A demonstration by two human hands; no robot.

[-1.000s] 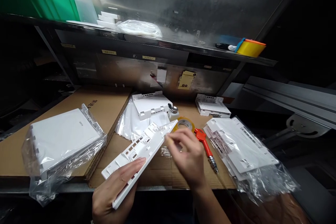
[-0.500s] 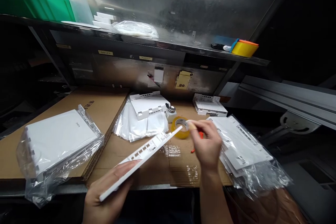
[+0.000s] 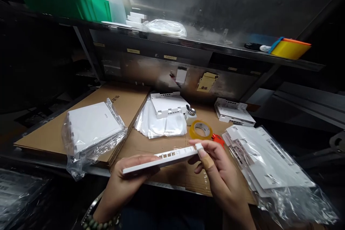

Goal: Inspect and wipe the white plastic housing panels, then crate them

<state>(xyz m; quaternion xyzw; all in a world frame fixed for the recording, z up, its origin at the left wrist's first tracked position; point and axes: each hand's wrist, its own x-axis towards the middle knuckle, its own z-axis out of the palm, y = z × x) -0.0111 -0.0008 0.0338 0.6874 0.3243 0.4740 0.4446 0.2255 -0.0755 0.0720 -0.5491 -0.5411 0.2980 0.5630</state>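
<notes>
My left hand [image 3: 132, 176] is closed around a thin white plastic casing panel [image 3: 164, 162], held nearly level and edge-on, with a row of square cut-outs along its rim. At the panel's right end, my right hand [image 3: 218, 169] pinches a small white piece [image 3: 198, 146] between thumb and forefinger; its exact kind is unclear. A tan bandage [image 3: 207, 160] wraps the right thumb. Just beyond this hand lie a roll of yellow tape [image 3: 209, 133] and a red tool [image 3: 218, 139], partly hidden. A small pump bottle [image 3: 190, 118] stands behind them.
White panels in clear bags lie left [image 3: 94, 127] on stacked cardboard [image 3: 129, 95] and right [image 3: 280, 161]. Other white casings stand at back centre [image 3: 171, 105] and back right [image 3: 234, 112], near flat clear bags [image 3: 167, 127]. A metal shelf [image 3: 205, 45] overhangs the bench.
My right hand has come down from near the tape roll to the panel's right end. The panel has turned from steeply slanted to nearly level. The view has shifted left.
</notes>
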